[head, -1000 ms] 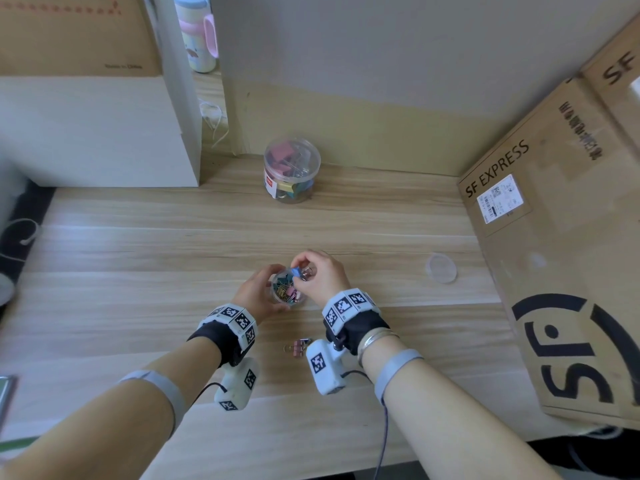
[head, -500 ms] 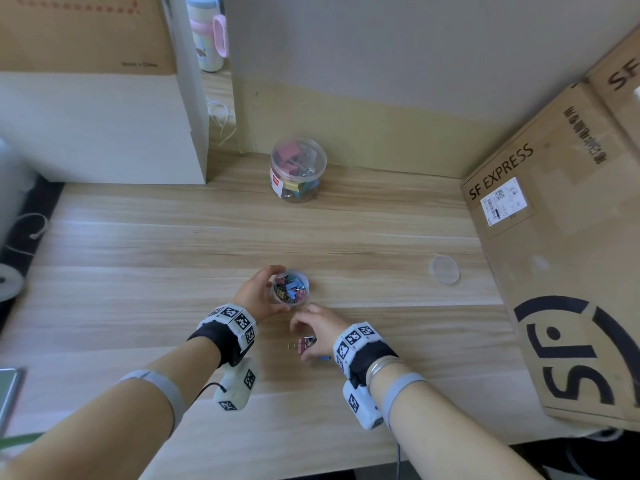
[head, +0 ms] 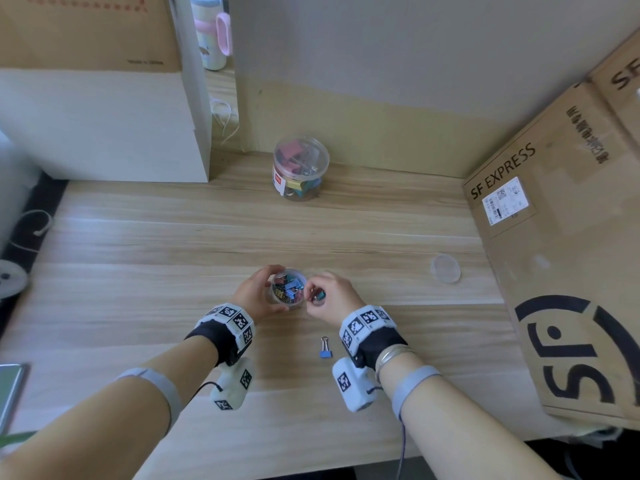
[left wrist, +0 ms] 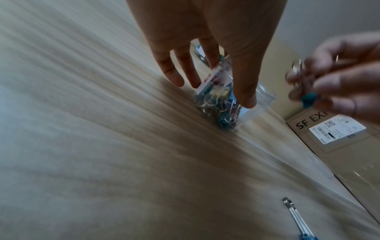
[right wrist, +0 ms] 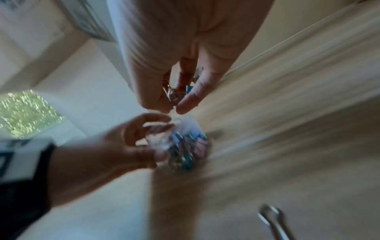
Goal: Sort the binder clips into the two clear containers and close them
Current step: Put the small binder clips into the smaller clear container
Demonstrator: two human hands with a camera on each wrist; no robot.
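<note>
A small clear container (head: 288, 286) full of coloured binder clips stands open on the wooden table. My left hand (head: 258, 293) curls round its left side, thumb and fingers on the wall (left wrist: 244, 97). Just right of the rim, my right hand (head: 323, 296) pinches a teal binder clip (head: 321, 296) (left wrist: 308, 99) (right wrist: 188, 89). One blue binder clip (head: 325, 349) lies loose on the table nearer me (left wrist: 296, 217). A larger clear container (head: 300, 168), lidded and holding bigger clips, stands at the back. A clear round lid (head: 446, 269) lies to the right.
A big SF Express cardboard box (head: 561, 237) leans along the table's right side. A white box (head: 104, 123) sits at the back left with a pastel bottle (head: 211, 32) behind it. A phone edge (head: 10, 386) shows at the near left.
My right hand dropped to the table near me, picked up a clip, and has risen back beside the small container. A blue clip stays on the table. The left hand has kept its hold.
</note>
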